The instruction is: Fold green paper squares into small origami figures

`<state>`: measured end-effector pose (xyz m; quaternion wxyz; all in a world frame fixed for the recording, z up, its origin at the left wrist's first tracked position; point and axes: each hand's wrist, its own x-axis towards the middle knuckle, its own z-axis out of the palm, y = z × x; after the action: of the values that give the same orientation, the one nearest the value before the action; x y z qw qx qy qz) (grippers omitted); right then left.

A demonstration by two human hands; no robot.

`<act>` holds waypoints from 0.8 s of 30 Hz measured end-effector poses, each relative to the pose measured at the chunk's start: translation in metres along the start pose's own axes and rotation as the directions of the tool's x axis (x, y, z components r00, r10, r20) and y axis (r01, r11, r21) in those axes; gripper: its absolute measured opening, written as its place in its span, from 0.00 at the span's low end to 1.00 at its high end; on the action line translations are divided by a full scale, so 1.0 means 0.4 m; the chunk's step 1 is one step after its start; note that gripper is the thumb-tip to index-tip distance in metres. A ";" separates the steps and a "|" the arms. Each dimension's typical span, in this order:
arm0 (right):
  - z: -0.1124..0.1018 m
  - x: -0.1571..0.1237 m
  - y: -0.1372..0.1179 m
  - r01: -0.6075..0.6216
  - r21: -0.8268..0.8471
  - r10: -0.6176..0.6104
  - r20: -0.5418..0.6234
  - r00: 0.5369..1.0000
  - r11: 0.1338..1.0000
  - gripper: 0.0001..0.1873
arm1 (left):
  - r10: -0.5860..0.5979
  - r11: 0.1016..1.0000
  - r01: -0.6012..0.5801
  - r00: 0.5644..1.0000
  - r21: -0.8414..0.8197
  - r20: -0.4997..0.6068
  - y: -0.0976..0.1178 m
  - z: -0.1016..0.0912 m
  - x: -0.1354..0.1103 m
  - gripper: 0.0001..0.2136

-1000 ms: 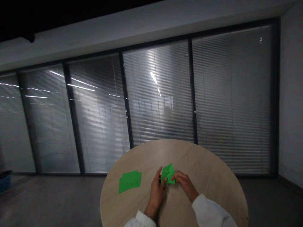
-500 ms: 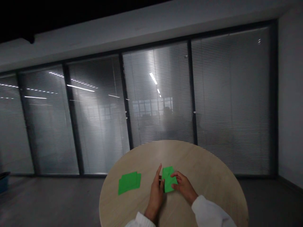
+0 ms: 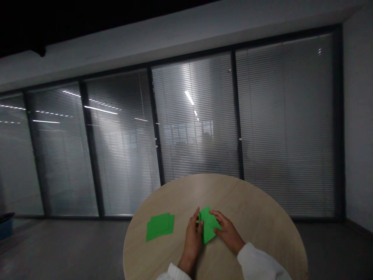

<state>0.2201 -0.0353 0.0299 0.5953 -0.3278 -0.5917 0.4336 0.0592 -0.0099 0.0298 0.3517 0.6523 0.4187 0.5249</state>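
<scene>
Between my hands is a folded piece of green paper, partly unfolded, with a flap on its right side. My left hand grips its left edge, thumb on top and fingers behind. On the right edge, my right hand pinches the flap between thumb and fingers. Several green paper sheets lie overlapping to the left of my left hand, untouched. Whether the held paper touches the table cannot be made out.
A round, light wood table stands in front of me. Behind it runs a glass wall with blinds in dark frames. A blue bin is on the floor at the far left.
The green paper has turned and spread wider between my hands, its right flap now sticking out further. Both hands have stayed nearly in place. The sheets on the left lie as before.
</scene>
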 end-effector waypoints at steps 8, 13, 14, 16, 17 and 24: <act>-0.044 0.019 0.036 0.009 -0.141 -0.029 -0.139 0.990 0.990 0.21 | 0.009 0.985 -0.015 0.999 -0.175 -0.036 0.011 -0.015 0.005 0.31; -0.054 0.024 0.037 -0.001 -0.115 -0.017 -0.153 0.988 0.993 0.17 | -0.010 0.956 0.008 1.000 -0.294 -0.007 0.008 -0.024 0.015 0.23; -0.054 0.023 0.034 -0.006 -0.089 -0.008 -0.154 0.988 0.996 0.17 | -0.033 0.949 0.028 0.999 -0.315 -0.010 0.007 -0.028 0.018 0.22; -0.053 0.022 0.027 -0.020 -0.030 0.015 -0.153 0.988 0.999 0.17 | -0.101 0.919 0.095 0.995 -0.382 0.006 0.005 -0.037 0.021 0.21; -0.052 0.021 0.022 -0.025 -0.001 0.024 -0.153 0.988 1.000 0.17 | -0.136 0.896 0.133 0.990 -0.424 0.024 0.004 -0.041 0.022 0.22; -0.036 0.016 -0.008 -0.077 0.253 0.106 -0.101 0.989 0.964 0.23 | -0.191 0.834 0.224 0.975 -0.505 0.117 0.019 -0.055 0.019 0.23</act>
<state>0.2343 -0.0293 0.0343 0.6437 -0.3019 -0.4822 0.5119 0.0399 -0.0058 0.0439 0.5806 0.5010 0.3205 0.5561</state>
